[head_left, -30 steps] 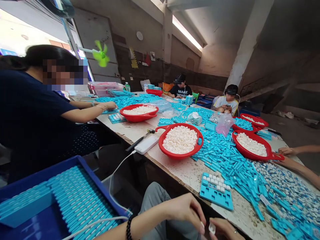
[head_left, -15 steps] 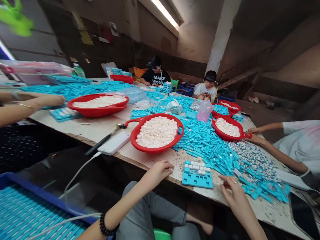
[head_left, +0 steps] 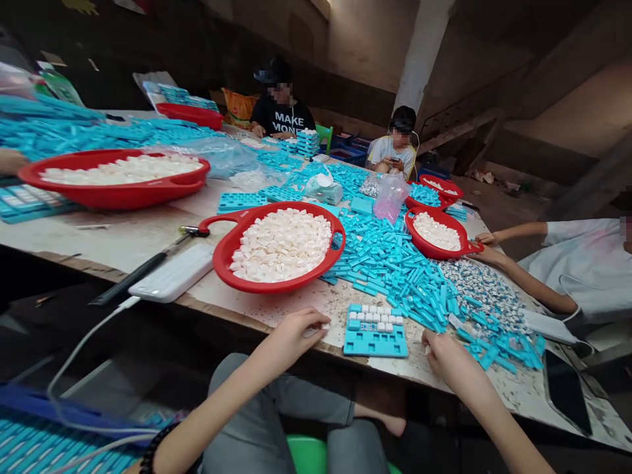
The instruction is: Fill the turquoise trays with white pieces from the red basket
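Note:
A turquoise tray-like board point(head_left: 376, 346) with square sockets lies at the table's front edge, its upper rows filled mostly with white keycap-like pieces point(head_left: 382, 318). My left hand point(head_left: 295, 332) is left of the board, fingers pinched on what looks like a small white piece point(head_left: 314, 331), partly covered by the fingers. On the board's other side, my right hand point(head_left: 457, 361) hovers close to the tabletop with its fingers curled together. Whatever those fingertips hold is hidden. Beyond my left hand stands a red basket point(head_left: 224, 263) heaped with white pieces point(head_left: 284, 245).
Turquoise strips point(head_left: 395, 270) pile behind the board, beside small blue-and-white pieces point(head_left: 486, 293). A hammer point(head_left: 131, 276) and white power bank point(head_left: 172, 273) lie left; a phone point(head_left: 566, 392) lies right. Co-workers sit around the table, one person's arm point(head_left: 523, 276) at right.
The camera view has shifted, moving the table's contents left and slightly up in the picture. My right hand's fingers, spread before, have curled together. My left hand stays pinched beside the board.

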Tool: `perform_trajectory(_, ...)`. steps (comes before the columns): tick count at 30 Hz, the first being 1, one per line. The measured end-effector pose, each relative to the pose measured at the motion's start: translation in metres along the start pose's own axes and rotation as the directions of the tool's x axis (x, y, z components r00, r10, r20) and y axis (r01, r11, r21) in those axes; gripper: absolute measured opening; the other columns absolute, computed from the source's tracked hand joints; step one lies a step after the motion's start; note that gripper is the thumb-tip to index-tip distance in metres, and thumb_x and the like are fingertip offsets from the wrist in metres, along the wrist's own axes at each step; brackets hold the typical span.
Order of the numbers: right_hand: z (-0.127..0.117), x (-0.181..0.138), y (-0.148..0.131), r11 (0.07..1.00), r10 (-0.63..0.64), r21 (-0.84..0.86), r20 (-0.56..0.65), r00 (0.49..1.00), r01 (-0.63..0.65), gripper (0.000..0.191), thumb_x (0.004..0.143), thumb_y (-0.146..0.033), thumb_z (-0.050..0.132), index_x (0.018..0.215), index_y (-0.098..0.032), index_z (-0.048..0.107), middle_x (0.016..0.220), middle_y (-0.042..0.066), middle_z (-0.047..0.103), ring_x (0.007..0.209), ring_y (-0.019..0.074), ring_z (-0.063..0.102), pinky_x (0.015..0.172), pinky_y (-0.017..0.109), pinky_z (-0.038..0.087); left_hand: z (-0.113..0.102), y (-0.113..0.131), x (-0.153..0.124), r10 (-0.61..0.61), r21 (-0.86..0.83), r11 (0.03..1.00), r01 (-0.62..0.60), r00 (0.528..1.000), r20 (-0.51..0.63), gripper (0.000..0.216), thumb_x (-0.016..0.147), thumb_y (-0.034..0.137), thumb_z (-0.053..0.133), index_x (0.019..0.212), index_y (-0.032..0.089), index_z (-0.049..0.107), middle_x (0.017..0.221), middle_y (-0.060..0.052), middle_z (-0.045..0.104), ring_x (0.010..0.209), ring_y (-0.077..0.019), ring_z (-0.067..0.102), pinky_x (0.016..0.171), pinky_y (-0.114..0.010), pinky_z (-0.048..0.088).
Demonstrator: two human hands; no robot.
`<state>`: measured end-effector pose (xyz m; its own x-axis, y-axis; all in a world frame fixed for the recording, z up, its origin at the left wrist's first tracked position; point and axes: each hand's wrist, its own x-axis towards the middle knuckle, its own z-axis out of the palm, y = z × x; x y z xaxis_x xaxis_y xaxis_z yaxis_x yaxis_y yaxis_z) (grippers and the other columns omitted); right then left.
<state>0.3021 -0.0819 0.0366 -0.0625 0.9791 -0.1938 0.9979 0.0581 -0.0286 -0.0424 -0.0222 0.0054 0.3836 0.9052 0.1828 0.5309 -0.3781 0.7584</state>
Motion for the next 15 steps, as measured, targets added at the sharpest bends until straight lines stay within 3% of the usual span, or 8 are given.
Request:
perform_trajectory(3, -0.003, 0.003, -0.003, 0.999, -0.041, 0.001, 0.061, 0.997, 0.041, 0.027, 0.090, -0.006, 0.049, 0.099, -0.018, 0.072, 0.092, 0.012, 0.073, 0.091, 0.0239, 0.069, 0.078, 0.027, 0.042, 0.007, 0.015, 0.002, 0.033, -0.086, 0.996, -0.034, 0.999, -0.015, 0.022, 0.091, 0.035, 0.059, 0.100, 0.021, 0.074, 0.098, -0.006, 0.075, 0.089, -0.0206, 0.071, 0.080, -0.027, 0.056)
perform_trajectory(6, -0.005, 0.005, -0.005, 0.999, -0.049, -0.012, 0.066, 0.997, 0.050, 0.030, 0.092, -0.010, 0.049, 0.115, -0.017, 0.067, 0.095, 0.012, 0.072, 0.095, 0.0243, 0.069, 0.079, 0.027, 0.042, 0.018, 0.029, 0.005, 0.087, -0.145, 0.986, -0.087, 0.996, -0.004, 0.022, 0.095, 0.036, 0.058, 0.099, 0.022, 0.074, 0.100, -0.005, 0.075, 0.093, -0.0190, 0.070, 0.080, -0.026, 0.055)
perform_trajectory(9, -0.008, 0.007, -0.007, 0.999, -0.024, -0.034, 0.069, 0.997, 0.026, 0.035, 0.091, -0.010, 0.051, 0.123, -0.017, 0.063, 0.094, 0.011, 0.073, 0.093, 0.0242, 0.068, 0.077, 0.026, 0.043, 0.032, 0.038, 0.011, 0.157, -0.096, 0.983, -0.155, 0.988, 0.009, 0.017, 0.095, 0.033, 0.061, 0.098, 0.023, 0.074, 0.099, -0.004, 0.075, 0.095, -0.0189, 0.069, 0.085, -0.028, 0.053)
perform_trajectory(15, -0.016, 0.006, -0.011, 0.995, -0.056, -0.075, 0.084, 0.995, 0.062, 0.029, 0.091, -0.004, 0.046, 0.092, -0.017, 0.072, 0.101, 0.014, 0.072, 0.093, 0.0250, 0.071, 0.078, 0.028, 0.046, 0.049, 0.035, 0.024, 0.228, 0.051, 0.973, -0.227, 0.973, -0.022, 0.012, 0.093, 0.025, 0.065, 0.100, 0.023, 0.075, 0.100, -0.003, 0.076, 0.098, -0.0205, 0.069, 0.090, -0.033, 0.052)
